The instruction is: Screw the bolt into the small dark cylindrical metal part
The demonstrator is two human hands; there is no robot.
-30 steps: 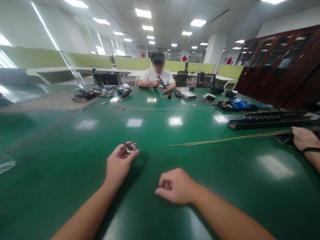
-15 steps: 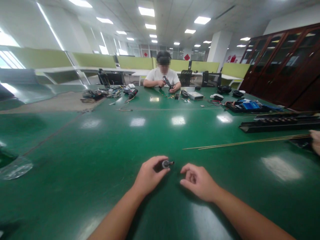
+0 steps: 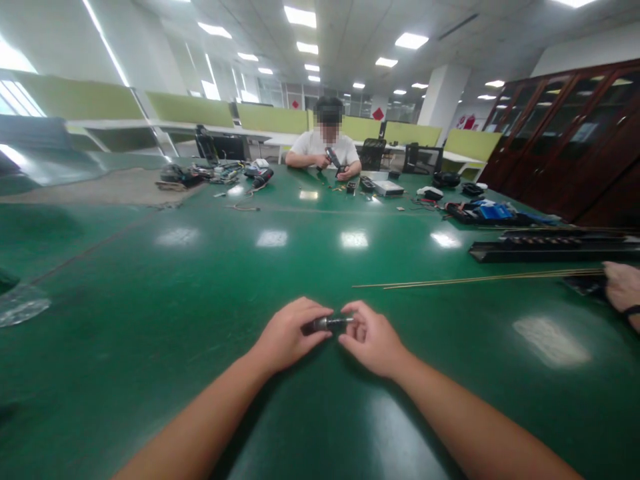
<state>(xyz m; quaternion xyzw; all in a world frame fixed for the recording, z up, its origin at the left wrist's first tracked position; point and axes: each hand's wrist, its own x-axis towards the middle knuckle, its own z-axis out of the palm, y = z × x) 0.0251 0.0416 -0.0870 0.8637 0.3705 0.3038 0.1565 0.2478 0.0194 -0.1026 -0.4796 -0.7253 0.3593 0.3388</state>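
My left hand [image 3: 287,333] is closed around a slim dark cylindrical tool [image 3: 324,324], just above the green table. The tool has a metallic collar and a narrow shaft that points right; its left end is hidden in my palm, and I cannot tell its exact kind. Facing it, my right hand [image 3: 374,339] has its fingers half curled, with thumb and forefinger apart on either side of the shaft's tip. No firm grip on the shaft shows.
Long thin rods [image 3: 440,281] lie beyond my right hand, near another person's hand [image 3: 623,287]. Behind them is a black channel-shaped rail [image 3: 540,251]. Across the table [image 3: 240,267] a person [image 3: 324,150] holds a dark tool among scattered parts. Crumpled clear plastic [image 3: 23,307] lies left.
My hands have come closer together. The tool now lies sideways, its shaft reaching between my right thumb and fingers. The view has shifted slightly.
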